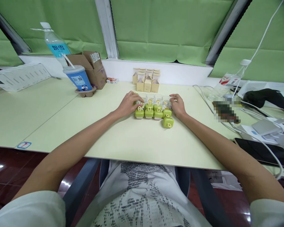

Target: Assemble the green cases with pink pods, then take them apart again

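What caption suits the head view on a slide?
Left hand and right hand flank clear cups and green pieces on a pale table, small cartons behind.

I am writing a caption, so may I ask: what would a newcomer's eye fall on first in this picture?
Probably the bright green pieces clustered on the pale table, with the left hand and the right hand at either side of the group. Just behind them are clear containers, and farther back, near the wall, small cream boxes. On the left, a blue cup with a straw also stands out.
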The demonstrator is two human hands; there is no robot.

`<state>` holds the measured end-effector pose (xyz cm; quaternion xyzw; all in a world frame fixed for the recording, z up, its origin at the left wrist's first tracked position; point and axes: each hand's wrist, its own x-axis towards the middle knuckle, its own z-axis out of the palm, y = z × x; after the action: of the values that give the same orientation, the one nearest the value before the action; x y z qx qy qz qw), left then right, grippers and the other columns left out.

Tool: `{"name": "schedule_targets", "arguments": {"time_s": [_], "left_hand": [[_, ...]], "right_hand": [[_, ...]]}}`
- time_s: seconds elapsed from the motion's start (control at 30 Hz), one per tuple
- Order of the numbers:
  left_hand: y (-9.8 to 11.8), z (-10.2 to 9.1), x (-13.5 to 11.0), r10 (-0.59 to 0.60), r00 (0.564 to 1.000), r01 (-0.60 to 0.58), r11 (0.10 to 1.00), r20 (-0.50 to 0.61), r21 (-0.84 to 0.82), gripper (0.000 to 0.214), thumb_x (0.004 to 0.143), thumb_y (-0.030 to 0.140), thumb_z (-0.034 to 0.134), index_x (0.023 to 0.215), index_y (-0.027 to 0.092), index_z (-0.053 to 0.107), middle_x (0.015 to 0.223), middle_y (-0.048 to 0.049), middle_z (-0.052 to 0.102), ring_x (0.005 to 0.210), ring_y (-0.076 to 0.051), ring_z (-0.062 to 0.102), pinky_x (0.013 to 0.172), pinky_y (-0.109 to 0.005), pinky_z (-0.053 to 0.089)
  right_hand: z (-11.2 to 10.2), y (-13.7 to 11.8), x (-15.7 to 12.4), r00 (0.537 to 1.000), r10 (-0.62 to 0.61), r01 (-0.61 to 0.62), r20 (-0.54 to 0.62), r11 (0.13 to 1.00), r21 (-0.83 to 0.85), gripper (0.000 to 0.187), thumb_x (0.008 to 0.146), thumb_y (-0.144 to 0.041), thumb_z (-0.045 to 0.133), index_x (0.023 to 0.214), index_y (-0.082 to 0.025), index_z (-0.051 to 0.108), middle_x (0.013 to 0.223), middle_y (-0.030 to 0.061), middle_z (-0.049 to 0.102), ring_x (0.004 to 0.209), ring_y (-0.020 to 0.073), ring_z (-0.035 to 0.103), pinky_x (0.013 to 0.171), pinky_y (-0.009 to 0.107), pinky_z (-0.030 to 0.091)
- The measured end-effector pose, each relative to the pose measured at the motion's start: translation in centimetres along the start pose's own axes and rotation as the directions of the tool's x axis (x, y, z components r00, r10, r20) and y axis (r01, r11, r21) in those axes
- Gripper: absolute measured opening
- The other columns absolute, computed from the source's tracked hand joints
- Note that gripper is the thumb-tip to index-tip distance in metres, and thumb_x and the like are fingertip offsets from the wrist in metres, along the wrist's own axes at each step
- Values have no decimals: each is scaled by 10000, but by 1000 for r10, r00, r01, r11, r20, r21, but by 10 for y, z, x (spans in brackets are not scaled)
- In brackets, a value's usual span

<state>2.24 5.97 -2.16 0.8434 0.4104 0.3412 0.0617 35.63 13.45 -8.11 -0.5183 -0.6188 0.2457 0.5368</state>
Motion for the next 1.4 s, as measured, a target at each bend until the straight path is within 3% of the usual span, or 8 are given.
{"name": "schedule_targets", "arguments": {"time_s": [0.23, 0.4, 0.53, 0.7, 0.87, 1.07, 1.23, 1.4], "left_hand": [[2, -1, 0, -59, 998, 60, 997, -19, 58, 415, 966, 502, 796, 1303, 264, 842, 1294, -124, 823, 1371, -400, 530, 1207, -629, 415], [2, -9, 1, -28, 999, 26, 997, 33, 70, 348, 943, 511, 834, 1190, 271, 882, 1155, -107, 848, 1373, -413, 511, 1226, -658, 375], [0, -12, 3, -44, 998, 42, 998, 40, 36, 395, 918, 541, 878, 1193, 257, 889, 1086, -101, 835, 1322, -388, 513, 1219, -627, 413], [5, -11, 1, -55, 997, 57, 998, 53, -33, 216, 964, 392, 849, 1127, 260, 904, 1069, -91, 826, 1317, -337, 534, 1237, -550, 457], [16, -11, 1, -57, 998, 55, 996, -22, -73, 120, 965, 254, 760, 946, 243, 878, 1010, -63, 827, 1096, -280, 691, 1085, -460, 550], [6, -28, 43, -58, 954, 48, 998, -295, -42, 184, 1018, 169, 610, 1018, 202, 790, 1078, -72, 778, 1013, -235, 705, 958, -382, 566], [-20, -16, 88, -82, 984, 79, 996, -157, -30, 130, 932, 98, 648, 901, 183, 741, 1030, -67, 748, 1012, -226, 689, 993, -381, 557], [-29, 6, 95, -108, 993, 100, 987, -57, -127, 130, 951, 145, 635, 885, 190, 736, 1061, -63, 790, 1012, -209, 706, 1004, -368, 568]], "right_hand": [[0, 0, 0, 1000, 2, -2, -1, 1000, -6, 284, 917, -435, 640, 1161, -300, 697, 1121, 50, 676, 966, 268, 635, 931, 480, 593], [0, 1, 0, 1000, -2, 2, -3, 1000, -13, 278, 916, -402, 627, 1161, -291, 697, 1120, 55, 679, 955, 269, 636, 942, 489, 588], [0, 2, 1, 1000, -17, 17, 1, 1000, -19, 275, 926, -421, 635, 1163, -294, 694, 1111, 52, 676, 943, 264, 628, 921, 472, 586], [-1, 4, 2, 999, -39, 39, -1, 999, -28, 267, 937, -428, 631, 1158, -290, 689, 1104, 54, 669, 931, 260, 620, 894, 462, 588], [-1, 6, 3, 998, -63, 63, 4, 997, -36, 257, 944, -430, 634, 1155, -294, 690, 1099, 57, 664, 947, 268, 619, 893, 466, 593], [0, 7, 3, 998, -67, 67, 11, 997, -44, 266, 954, -433, 615, 1170, -298, 689, 1103, 54, 659, 933, 260, 614, 880, 455, 596], [-1, 6, 3, 998, -60, 61, 13, 996, -61, 266, 944, -411, 603, 1169, -298, 689, 1107, 54, 662, 921, 261, 624, 875, 469, 602], [-1, 6, 4, 998, -69, 70, 6, 996, -62, 264, 929, -401, 611, 1158, -295, 690, 1094, 54, 662, 978, 273, 630, 893, 465, 597]]}}
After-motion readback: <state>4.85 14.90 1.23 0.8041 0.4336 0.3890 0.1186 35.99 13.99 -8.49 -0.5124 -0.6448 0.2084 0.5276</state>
